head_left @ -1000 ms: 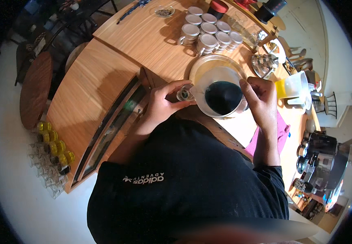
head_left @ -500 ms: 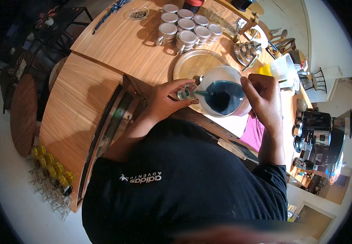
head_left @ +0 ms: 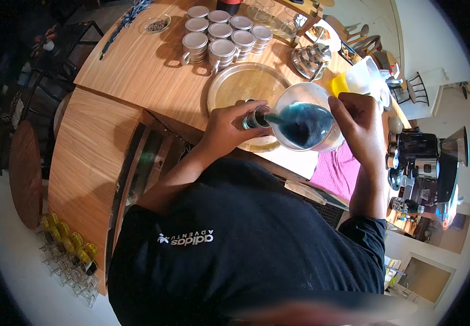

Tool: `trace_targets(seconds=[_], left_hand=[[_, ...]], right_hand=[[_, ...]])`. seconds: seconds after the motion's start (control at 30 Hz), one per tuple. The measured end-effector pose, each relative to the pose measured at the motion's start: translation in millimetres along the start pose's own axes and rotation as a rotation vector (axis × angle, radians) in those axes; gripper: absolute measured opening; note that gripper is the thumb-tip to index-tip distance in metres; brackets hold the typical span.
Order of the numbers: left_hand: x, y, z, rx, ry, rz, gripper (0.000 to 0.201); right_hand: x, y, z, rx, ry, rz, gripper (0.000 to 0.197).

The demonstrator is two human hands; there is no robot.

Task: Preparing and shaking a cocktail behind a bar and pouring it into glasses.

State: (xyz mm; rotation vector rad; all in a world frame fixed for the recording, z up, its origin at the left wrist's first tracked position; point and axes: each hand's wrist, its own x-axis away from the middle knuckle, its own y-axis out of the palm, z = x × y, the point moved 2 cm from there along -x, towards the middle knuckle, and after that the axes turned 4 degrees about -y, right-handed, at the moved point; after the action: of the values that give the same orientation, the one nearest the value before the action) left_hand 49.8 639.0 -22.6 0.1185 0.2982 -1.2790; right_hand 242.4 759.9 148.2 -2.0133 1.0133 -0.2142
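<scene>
My left hand (head_left: 225,129) is closed around a small clear glass (head_left: 255,118), thumb on one side and fingers on the other. Dark liquid shows inside the glass. A translucent white jug (head_left: 293,93) hangs from my right hand (head_left: 359,120), which grips its far right side. The jug is tilted left, its lip right at the glass's mouth. Dark blue-green liquid (head_left: 305,127) lies in the jug and runs through the lip into the glass. Both hands are above the near edge of a round metal tray (head_left: 225,81); the right hand's fingertips are partly hidden.
Several lidded metal mugs (head_left: 221,48) stand behind the tray. A metal kettle (head_left: 306,61) and a yellow-and-clear container (head_left: 354,79) are to the right. A pink cloth (head_left: 335,171) hangs at the counter edge. Glasses (head_left: 74,271) with yellow-topped items stand at lower left.
The jug has tipped further and its liquid has moved toward the lip. The glass, earlier mostly clear, now looks darker inside. The whole view has shifted slightly.
</scene>
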Motion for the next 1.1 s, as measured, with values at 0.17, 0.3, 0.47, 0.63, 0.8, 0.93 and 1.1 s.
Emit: trace_targets(seconds=[0.17, 0.3, 0.47, 0.63, 0.8, 0.93, 1.1], left_hand=[[-12.7, 15.3, 0.7, -0.059, 0.043, -0.018, 0.058], [-20.7, 29.2, -5.1, 0.039, -0.018, -0.032, 0.057], [-27.4, 45.0, -11.0, 0.202, -0.047, 0.012, 0.054], [-31.6, 52.4, -9.3, 0.127, -0.066, -0.014, 0.053], [-32.7, 56.6, -8.0, 0.128, -0.049, 0.002, 0.054], [-33.7, 55.3, -9.7, 0.122, -0.066, -0.029, 0.059], [-34.8, 56.1, -10.8, 0.058, -0.141, -0.066, 0.065]], right_hand=[[-1.9, -18.6, 13.5, 0.045, 0.042, -0.033, 0.03], [-4.9, -27.4, 22.3, 0.015, 0.038, -0.049, 0.032], [-9.5, -34.8, 29.4, 0.042, 0.003, -0.06, 0.034], [-13.3, -42.5, 36.3, 0.113, -0.042, -0.069, 0.036], [-17.6, -48.7, 41.8, 0.108, -0.059, -0.073, 0.036], [-18.5, -47.7, 49.0, 0.067, -0.072, -0.018, 0.037], [-18.7, -53.1, 58.8, -0.047, -0.05, -0.011, 0.037]])
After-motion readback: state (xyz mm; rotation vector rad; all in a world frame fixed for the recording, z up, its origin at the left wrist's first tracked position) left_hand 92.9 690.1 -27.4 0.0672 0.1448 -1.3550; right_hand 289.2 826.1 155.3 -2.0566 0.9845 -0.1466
